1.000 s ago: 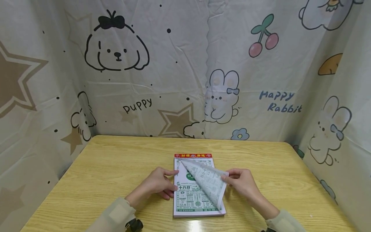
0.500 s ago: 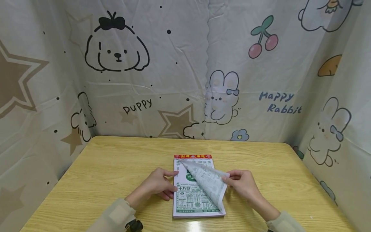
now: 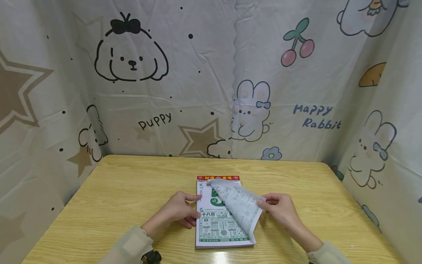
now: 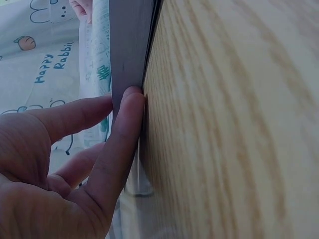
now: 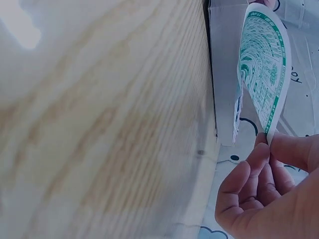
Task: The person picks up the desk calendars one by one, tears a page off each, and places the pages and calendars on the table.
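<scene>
A thick tear-off calendar (image 3: 219, 233) with a red header strip (image 3: 219, 178) and green print lies on the table. Its top page (image 3: 242, 205) is folded diagonally toward the right, pale back facing up, and part of a large green numeral shows beneath. My right hand (image 3: 277, 207) pinches the corner of this page between thumb and fingers, off the pad's right side. In the right wrist view the page (image 5: 264, 69) curves up from the pad, with a ragged paper edge near its top end. My left hand (image 3: 179, 209) presses spread fingertips against the pad's left edge.
The wood-grain table (image 3: 132, 179) stretches around the calendar on all sides. A cloth (image 3: 197, 73) printed with cartoon animals, stars and cherries hangs behind and along both sides of it.
My right hand has drawn the page corner slightly right, uncovering more of the green numeral and the sheet's upper left. My left hand stays at the pad's left edge.
</scene>
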Demonstrator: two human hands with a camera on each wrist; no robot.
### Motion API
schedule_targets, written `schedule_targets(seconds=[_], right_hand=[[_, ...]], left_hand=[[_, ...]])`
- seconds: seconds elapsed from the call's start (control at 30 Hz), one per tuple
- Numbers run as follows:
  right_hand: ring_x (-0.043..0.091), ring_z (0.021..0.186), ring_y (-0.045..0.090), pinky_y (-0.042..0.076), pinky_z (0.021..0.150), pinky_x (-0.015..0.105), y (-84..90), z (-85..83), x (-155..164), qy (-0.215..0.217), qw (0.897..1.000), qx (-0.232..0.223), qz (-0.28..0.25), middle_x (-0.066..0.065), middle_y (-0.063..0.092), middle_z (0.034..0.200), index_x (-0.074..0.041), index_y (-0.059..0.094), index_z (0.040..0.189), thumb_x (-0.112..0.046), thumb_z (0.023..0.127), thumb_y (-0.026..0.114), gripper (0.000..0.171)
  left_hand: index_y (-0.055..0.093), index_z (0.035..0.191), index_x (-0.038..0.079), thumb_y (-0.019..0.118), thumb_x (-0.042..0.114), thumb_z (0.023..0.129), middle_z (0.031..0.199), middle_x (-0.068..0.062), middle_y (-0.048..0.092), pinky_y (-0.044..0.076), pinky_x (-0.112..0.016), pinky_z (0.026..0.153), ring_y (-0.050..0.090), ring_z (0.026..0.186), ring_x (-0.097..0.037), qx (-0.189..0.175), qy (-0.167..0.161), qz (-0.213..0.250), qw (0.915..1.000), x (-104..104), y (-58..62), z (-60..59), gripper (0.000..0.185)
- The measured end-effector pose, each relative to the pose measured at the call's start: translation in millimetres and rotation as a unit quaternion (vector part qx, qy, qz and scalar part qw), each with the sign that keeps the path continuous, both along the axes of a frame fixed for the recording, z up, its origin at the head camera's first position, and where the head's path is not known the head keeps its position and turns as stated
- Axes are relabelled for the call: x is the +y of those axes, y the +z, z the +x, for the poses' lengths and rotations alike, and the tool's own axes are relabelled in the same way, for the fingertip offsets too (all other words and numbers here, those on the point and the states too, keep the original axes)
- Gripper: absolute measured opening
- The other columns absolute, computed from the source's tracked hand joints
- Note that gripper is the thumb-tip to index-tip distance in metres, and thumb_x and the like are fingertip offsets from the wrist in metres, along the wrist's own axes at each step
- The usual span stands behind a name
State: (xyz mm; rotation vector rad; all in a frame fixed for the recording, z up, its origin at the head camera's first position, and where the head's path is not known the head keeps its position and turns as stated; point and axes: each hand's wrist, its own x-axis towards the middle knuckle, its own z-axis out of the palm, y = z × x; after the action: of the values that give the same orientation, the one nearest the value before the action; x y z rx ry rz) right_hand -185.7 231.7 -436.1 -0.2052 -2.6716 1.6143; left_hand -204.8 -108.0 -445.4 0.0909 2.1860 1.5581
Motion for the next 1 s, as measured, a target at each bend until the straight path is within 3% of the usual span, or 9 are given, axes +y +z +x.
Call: schedule_targets(seconds=[0.47,1.0], right_hand=[[0.018,0.079,0.066,0.061,0.063,0.029,1.4,0.5,2.8,0.001,1.000,0.004,-0.021,0.007,0.073,0.088,0.011,0.074,0.111,-0.010,0.094,0.081,0.028],[0.016,0.076,0.061,0.053,0.058,0.023,4.0,2.9,5.5,-0.001,1.000,0.021,0.000,0.005,0.073,0.092,0.003,0.080,0.103,-0.012,0.089,0.086,0.021]], left_hand=[[0.060,0.147,0.002,0.084,-0.002,0.086,0.079,-0.014,0.075,0.065,-0.036,0.055,0.071,0.058,-0.020,-0.002,-0.004,0.001,1.0000,0.1,1.7,0.3,0.066],[0.061,0.147,0.002,0.084,0.000,0.088,0.079,-0.014,0.075,0.065,-0.036,0.055,0.072,0.059,-0.020,0.001,-0.015,-0.006,0.9999,-1.7,2.4,-0.7,0.064]])
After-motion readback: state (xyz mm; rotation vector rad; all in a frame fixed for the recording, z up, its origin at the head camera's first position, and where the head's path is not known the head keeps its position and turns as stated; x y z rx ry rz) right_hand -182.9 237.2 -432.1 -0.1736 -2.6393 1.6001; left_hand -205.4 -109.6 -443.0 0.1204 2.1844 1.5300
